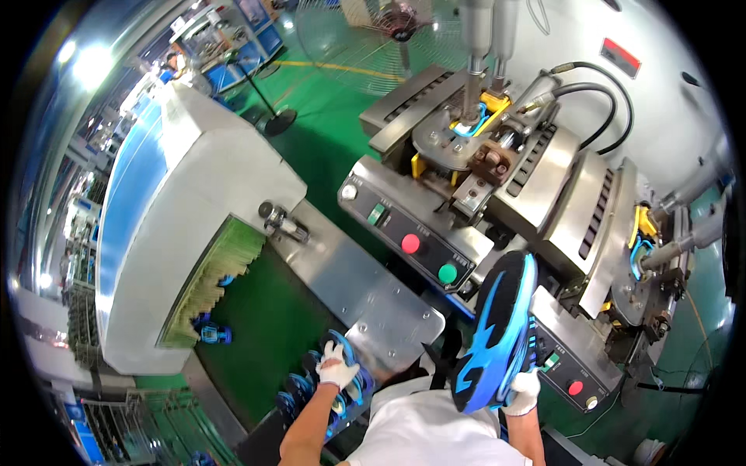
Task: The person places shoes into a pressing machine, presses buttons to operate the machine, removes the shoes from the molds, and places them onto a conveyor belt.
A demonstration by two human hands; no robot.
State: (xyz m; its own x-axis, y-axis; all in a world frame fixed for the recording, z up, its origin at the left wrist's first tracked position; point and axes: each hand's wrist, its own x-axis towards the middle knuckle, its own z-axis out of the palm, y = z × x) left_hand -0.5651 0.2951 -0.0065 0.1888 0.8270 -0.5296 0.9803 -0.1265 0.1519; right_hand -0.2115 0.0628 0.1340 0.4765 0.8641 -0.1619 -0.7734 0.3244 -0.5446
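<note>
- My right hand (522, 391), gloved, low and right of centre, has its fingers clamped on the heel of a blue and black shoe (497, 332) held sole-out; gripped only at that end, it could tip or slip.
- My left hand (336, 366), lower centre, rests its fingers closed over another blue shoe (353, 377) on the green belt (264, 326); a moving belt could drag the glove.
- Above, the press (466, 147) with its red button (410, 244) and green button (447, 272) sits near; the raised shoe could knock a button.
</note>
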